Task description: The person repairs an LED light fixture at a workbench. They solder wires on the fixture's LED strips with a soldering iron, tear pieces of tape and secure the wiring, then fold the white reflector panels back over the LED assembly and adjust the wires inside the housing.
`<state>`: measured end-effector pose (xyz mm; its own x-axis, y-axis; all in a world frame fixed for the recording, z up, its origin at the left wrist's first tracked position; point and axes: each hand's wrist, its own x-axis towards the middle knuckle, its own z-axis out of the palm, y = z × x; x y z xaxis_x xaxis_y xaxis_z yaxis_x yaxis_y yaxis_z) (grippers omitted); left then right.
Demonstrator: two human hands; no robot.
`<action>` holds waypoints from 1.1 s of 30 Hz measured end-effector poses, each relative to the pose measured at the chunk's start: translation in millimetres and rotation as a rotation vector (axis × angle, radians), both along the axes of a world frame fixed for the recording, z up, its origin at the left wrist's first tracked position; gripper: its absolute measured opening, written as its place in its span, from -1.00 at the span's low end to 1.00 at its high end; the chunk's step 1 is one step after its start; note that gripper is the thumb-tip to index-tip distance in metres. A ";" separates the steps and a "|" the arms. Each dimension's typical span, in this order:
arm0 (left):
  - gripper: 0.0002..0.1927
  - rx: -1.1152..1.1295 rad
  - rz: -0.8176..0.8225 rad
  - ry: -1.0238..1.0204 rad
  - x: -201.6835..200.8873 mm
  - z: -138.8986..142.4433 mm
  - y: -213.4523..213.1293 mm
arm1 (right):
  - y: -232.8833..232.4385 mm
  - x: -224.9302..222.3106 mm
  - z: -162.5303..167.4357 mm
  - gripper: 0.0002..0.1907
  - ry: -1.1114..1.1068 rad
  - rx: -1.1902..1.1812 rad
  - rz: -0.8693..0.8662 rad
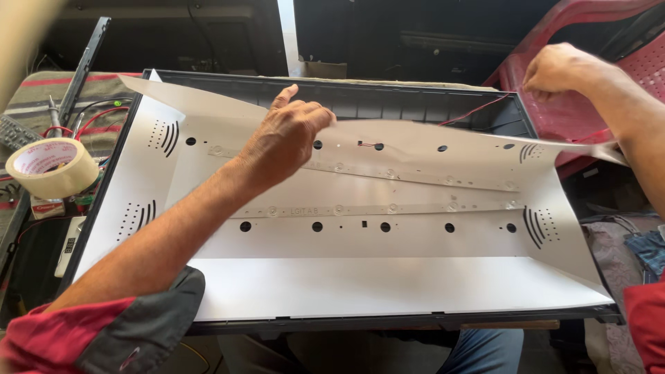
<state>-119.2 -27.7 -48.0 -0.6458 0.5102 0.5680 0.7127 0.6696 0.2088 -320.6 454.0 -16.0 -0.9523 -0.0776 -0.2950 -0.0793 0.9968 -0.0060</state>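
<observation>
Left hand [287, 135] pinches the far edge of the white sheet [388, 284] lying in the black tray [388, 97]; right hand [554, 69] lifts the sheet's far right corner, grip closed on it. Left of the tray sits a tape roll [50, 166]; a red chair [589, 41] stands behind. The raised sheet hides part of the light strips [388, 208].
</observation>
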 end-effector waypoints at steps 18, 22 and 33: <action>-0.74 -0.099 0.032 0.054 -5.1 4.0 14.7 | 17.7 41.5 29.1 -0.84 0.368 0.111 0.572; -0.68 -0.148 0.013 0.123 23.8 8.5 18.7 | -6.0 30.4 71.0 -0.71 0.027 -0.425 0.116; -0.92 -0.443 0.009 0.264 94.0 -0.1 26.1 | -119.0 93.1 119.4 -0.69 0.351 -0.016 0.350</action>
